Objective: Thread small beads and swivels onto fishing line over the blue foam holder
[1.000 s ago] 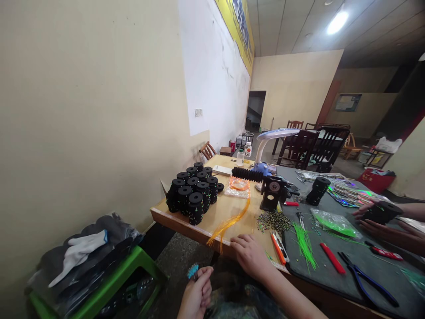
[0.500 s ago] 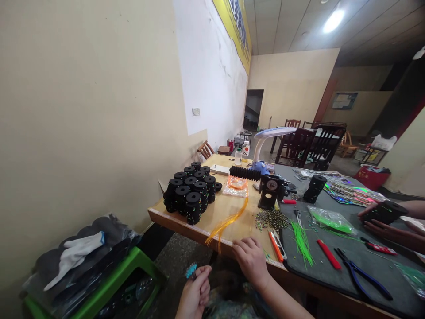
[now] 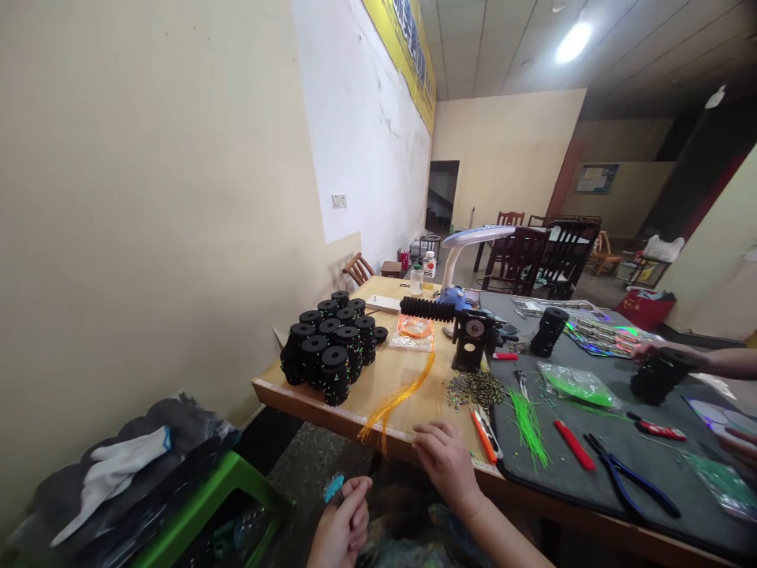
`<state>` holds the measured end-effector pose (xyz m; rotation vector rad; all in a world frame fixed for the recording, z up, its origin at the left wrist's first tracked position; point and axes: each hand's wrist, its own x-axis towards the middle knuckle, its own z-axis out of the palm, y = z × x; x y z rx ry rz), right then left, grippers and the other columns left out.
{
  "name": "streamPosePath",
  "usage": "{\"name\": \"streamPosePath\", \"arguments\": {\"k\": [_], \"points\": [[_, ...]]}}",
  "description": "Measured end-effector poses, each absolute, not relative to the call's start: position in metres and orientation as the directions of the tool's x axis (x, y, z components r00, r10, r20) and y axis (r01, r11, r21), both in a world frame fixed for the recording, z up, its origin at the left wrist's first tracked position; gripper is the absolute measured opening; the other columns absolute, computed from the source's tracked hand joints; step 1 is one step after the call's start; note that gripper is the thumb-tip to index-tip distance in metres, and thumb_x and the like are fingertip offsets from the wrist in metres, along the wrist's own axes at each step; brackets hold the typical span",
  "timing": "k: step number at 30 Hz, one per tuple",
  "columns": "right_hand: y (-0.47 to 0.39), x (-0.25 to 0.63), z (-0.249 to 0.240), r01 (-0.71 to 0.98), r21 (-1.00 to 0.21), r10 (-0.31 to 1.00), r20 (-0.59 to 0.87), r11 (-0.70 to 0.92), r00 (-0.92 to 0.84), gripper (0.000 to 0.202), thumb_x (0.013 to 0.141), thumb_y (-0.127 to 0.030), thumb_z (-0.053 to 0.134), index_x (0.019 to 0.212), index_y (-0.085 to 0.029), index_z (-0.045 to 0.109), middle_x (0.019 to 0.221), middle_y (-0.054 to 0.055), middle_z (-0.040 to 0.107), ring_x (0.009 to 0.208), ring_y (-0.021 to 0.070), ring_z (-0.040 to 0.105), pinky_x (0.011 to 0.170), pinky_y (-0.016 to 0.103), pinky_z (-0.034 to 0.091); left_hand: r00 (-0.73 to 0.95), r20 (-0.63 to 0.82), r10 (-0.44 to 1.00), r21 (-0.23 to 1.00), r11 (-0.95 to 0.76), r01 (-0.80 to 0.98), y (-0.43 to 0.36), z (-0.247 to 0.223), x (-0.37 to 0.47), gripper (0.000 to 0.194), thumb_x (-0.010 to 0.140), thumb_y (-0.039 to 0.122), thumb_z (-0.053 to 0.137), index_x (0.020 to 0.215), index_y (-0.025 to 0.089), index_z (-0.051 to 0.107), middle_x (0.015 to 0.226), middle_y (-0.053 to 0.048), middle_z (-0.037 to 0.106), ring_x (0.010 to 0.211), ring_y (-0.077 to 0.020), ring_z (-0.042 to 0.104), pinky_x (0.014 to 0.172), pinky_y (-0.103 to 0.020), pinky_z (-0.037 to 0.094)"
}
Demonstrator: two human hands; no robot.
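My left hand (image 3: 348, 519) is closed in front of the table, below its edge. A small turquoise bunch (image 3: 334, 487), whose kind I cannot make out, sticks out from between its fingers. My right hand (image 3: 445, 457) lies at the table's front edge with fingers loosely bent and apart, palm down, and I see nothing in it. Orange line strands (image 3: 390, 406) trail over the edge to its left. Red-handled snips (image 3: 486, 435) lie to its right. Behind it is a heap of small beads (image 3: 473, 388). Several black foam spools (image 3: 334, 375) stand at the left.
A black clamped device (image 3: 470, 335) and a lamp (image 3: 455, 268) stand further back. On the grey mat (image 3: 532, 497) lie green strands (image 3: 527, 426), a red tool (image 3: 573, 446) and blue-handled pliers (image 3: 632, 477). A co-worker's hand (image 3: 647, 351) touches a black spool (image 3: 662, 375).
My view has turned slightly right, so things sit further left. Both my hands keep nearly the same pose. The co-worker's spool now stands more upright on the mat, with one hand off it.
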<state>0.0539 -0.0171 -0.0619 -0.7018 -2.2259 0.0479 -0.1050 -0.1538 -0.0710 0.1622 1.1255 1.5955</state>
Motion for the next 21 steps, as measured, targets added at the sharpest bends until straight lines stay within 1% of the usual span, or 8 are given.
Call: {"name": "streamPosePath", "arguments": {"k": [4, 7, 10, 13, 16, 18, 21], "points": [[-0.019, 0.063, -0.061, 0.441, -0.232, 0.47, 0.678, 0.867, -0.566, 0.013, 0.091, -0.02, 0.055, 0.09, -0.024, 0.067, 0.102, 0.006, 0.073, 0.091, 0.0215, 0.06, 0.08, 0.035, 0.047, -0.394, -0.37, 0.841, 0.785, 0.057, -0.617, -0.154, -0.06, -0.1, 0.05, 0.049, 0.053, 0.087, 0.071, 0.015, 0.064, 0.042, 0.01, 0.039, 0.035, -0.001, 0.028, 0.037, -0.013, 0.017], [-0.022, 0.067, -0.063, 0.451, -0.19, 0.451, 0.673, 0.872, -0.587, 0.012, 0.091, -0.019, 0.056, 0.092, -0.024, 0.066, 0.104, 0.006, 0.073, 0.091, 0.0217, 0.06, 0.078, 0.035, 0.047, -0.416, -0.301, 0.858, 0.826, 0.016, -0.563, -0.153, -0.05, -0.097, 0.046, 0.055, 0.054, 0.084, 0.072, 0.015, 0.065, 0.045, 0.007, 0.044, 0.039, -0.0034, 0.033, 0.04, -0.014, 0.022], [-0.026, 0.071, -0.063, 0.451, -0.18, 0.444, 0.673, 0.874, -0.592, 0.011, 0.091, -0.019, 0.056, 0.091, -0.024, 0.066, 0.106, 0.005, 0.072, 0.091, 0.0217, 0.06, 0.078, 0.035, 0.047, -0.462, -0.252, 0.85, 0.851, -0.033, -0.523, -0.153, -0.041, -0.092, 0.046, 0.057, 0.056, 0.082, 0.07, 0.016, 0.065, 0.045, 0.005, 0.048, 0.042, -0.007, 0.039, 0.042, -0.016, 0.028], [-0.029, 0.076, -0.063, 0.445, -0.207, 0.455, 0.681, 0.871, -0.574, 0.013, 0.091, -0.018, 0.054, 0.09, -0.024, 0.065, 0.107, 0.005, 0.072, 0.092, 0.0221, 0.06, 0.078, 0.036, 0.048, -0.499, -0.195, 0.844, 0.869, -0.087, -0.487, -0.153, -0.033, -0.085, 0.046, 0.058, 0.06, 0.079, 0.067, 0.017, 0.066, 0.048, 0.001, 0.055, 0.049, -0.0119, 0.048, 0.048, -0.02, 0.037], [-0.031, 0.081, -0.063, 0.438, -0.216, 0.456, 0.682, 0.873, -0.572, 0.014, 0.092, -0.017, 0.052, 0.09, -0.024, 0.065, 0.107, 0.005, 0.072, 0.09, 0.0222, 0.06, 0.077, 0.036, 0.049, -0.5, -0.129, 0.856, 0.876, -0.138, -0.462, -0.154, -0.026, -0.08, 0.045, 0.058, 0.06, 0.079, 0.064, 0.017, 0.067, 0.052, -0.001, 0.06, 0.057, -0.0163, 0.057, 0.058, -0.025, 0.045], [-0.032, 0.085, -0.065, 0.437, -0.208, 0.451, 0.677, 0.875, -0.582, 0.015, 0.092, -0.017, 0.052, 0.09, -0.024, 0.065, 0.107, 0.006, 0.072, 0.09, 0.0224, 0.06, 0.076, 0.036, 0.049, -0.474, -0.12, 0.872, 0.883, -0.125, -0.453, -0.154, -0.023, -0.079, 0.044, 0.057, 0.06, 0.08, 0.063, 0.017, 0.068, 0.053, -0.003, 0.063, 0.062, -0.0195, 0.061, 0.063, -0.027, 0.049], [-0.036, 0.092, -0.065, 0.448, -0.197, 0.453, 0.667, 0.872, -0.591, 0.014, 0.09, -0.017, 0.053, 0.092, -0.024, 0.065, 0.108, 0.006, 0.072, 0.09, 0.0227, 0.06, 0.076, 0.036, 0.05, -0.481, -0.151, 0.864, 0.909, -0.071, -0.412, -0.156, -0.021, -0.078, 0.048, 0.051, 0.059, 0.083, 0.068, 0.016, 0.071, 0.06, -0.007, 0.069, 0.067, -0.0233, 0.066, 0.064, -0.028, 0.052]]}}
